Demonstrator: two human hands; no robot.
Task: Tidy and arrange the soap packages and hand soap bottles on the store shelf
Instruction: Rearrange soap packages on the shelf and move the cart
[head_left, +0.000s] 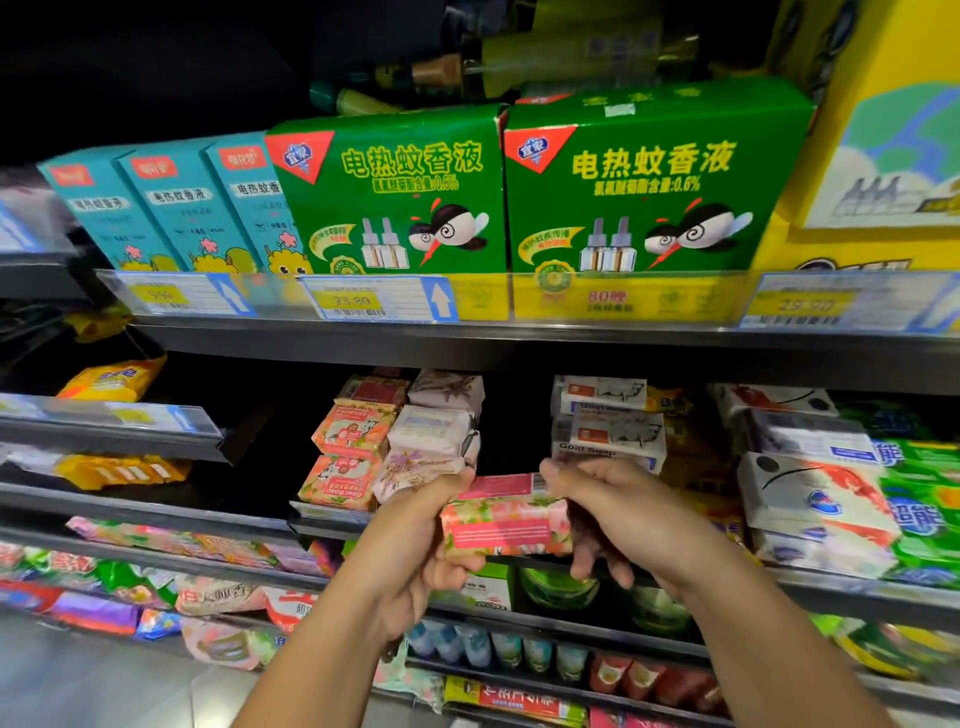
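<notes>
- Both hands grip one floral soap pack (506, 525), held level in front of the shelf (467, 340) at its gap.
- Left hand (415, 540) clamps the pack's left end, thumb on top and fingers curled beneath.
- Right hand (602, 512) clamps the right end, thumb on the top edge by the barcode, fingers hanging below the pack.
- That pack is pink and peach with a red label panel facing the camera (print too blurred to read).
- Just behind the left hand stand two stacks, touching side by side: orange floral packs (345, 457) and paler lilac packs (434, 441).
- Between those stacks and the white goat soap packs (610, 428) lies a dark gap, and the held pack hangs before it.
- Further right sit white packs with red print (810, 493), then green packs (922, 499) at the edge.
- On the level above, two green boxes (519, 197) stand upright beside three teal boxes (166, 208), with price tags (379, 299) along the rail.
- Lower levels carry more wrapped soaps (182, 592) and a row of small bottles (498, 647) (contents unclear).
- Yellow packs (111, 379) lie on the shelves at far left.
</notes>
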